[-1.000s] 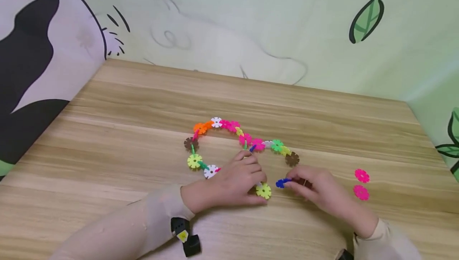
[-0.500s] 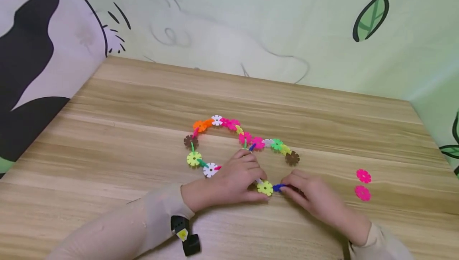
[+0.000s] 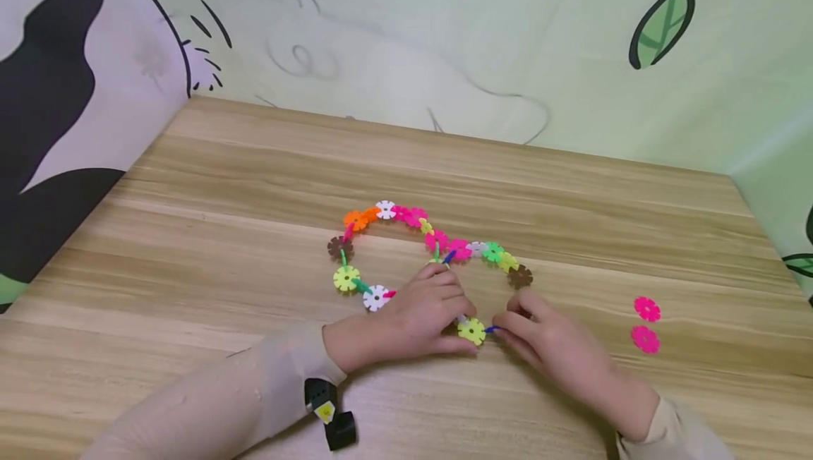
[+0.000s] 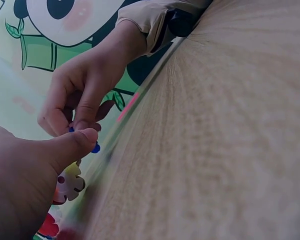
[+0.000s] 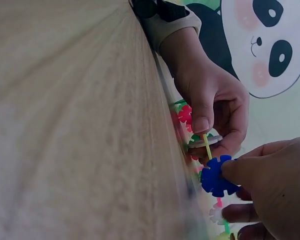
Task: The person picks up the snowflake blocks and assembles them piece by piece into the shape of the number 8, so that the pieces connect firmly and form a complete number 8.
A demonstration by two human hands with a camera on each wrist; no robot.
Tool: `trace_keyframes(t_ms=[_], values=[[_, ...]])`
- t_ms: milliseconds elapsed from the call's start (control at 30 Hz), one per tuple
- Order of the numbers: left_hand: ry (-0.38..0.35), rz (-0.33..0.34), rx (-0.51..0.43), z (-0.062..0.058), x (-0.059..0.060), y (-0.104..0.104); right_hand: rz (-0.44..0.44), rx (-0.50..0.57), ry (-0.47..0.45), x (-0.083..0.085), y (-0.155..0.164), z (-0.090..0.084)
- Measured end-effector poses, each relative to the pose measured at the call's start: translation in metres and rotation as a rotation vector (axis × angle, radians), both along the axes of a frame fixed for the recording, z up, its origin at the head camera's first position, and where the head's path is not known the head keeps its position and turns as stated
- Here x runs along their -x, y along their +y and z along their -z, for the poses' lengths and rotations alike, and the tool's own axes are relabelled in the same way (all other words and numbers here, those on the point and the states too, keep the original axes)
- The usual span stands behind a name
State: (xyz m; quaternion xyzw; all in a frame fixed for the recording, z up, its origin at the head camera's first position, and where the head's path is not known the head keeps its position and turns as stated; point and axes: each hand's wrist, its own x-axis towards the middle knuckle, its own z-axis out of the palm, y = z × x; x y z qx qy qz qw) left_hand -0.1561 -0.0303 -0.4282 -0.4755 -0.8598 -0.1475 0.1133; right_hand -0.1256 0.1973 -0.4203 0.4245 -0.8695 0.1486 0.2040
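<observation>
A person's two hands meet over a chain of plastic flower discs (image 3: pixel 406 234) that curves across a wooden table (image 3: pixel 254 185), at about 6 o'clock from the chain's arch. The left hand (image 3: pixel 413 319) pinches a yellow disc (image 3: pixel 472 331) at the chain's near end, thumb and fingers curled round it. The right hand (image 3: pixel 546 340), just at 3 o'clock of that disc, grips a blue disc (image 5: pixel 216 176) between thumb and fingertips, holding it on edge against the yellow one; in the head view only a sliver of blue shows between the two hands. The right-wrist view shows the blue disc standing upright beside the yellow disc's thin edge, touching or very nearly so. Two loose pink discs (image 3: pixel 646 324) lie well apart at 3 o'clock of the hands, one just beyond the other. A black wrist camera (image 3: pixel 330 414) sits on the left sleeve. Panda-and-leaf printed cloth (image 3: pixel 571 58) backs the table.
</observation>
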Motion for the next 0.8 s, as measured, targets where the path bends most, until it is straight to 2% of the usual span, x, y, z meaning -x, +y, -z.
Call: trace_keyframes(t_ms=[167, 400, 567, 700, 800], values=[[0.009, 0.015, -0.051, 0.0017, 0.0005, 0.0004, 0.025, -0.017, 0.007, -0.0006, -0.0006, -0.0004], [0.02, 0.019, -0.077, 0.0031, 0.0008, 0.0006, -0.036, 0.045, -0.061, 0.0008, 0.0004, 0.0018], [0.036, 0.02, -0.039, 0.0016, 0.0006, 0.0013, -0.018, 0.113, -0.104, 0.0003, 0.0001, 0.0043], [0.057, 0.056, -0.093, 0.0022, 0.0014, 0.0024, -0.024, 0.196, -0.121, -0.0008, 0.0002, 0.0067], [0.065, 0.098, -0.138, 0.0031, 0.0014, 0.0026, -0.067, 0.251, -0.121, 0.0004, 0.0006, 0.0093]])
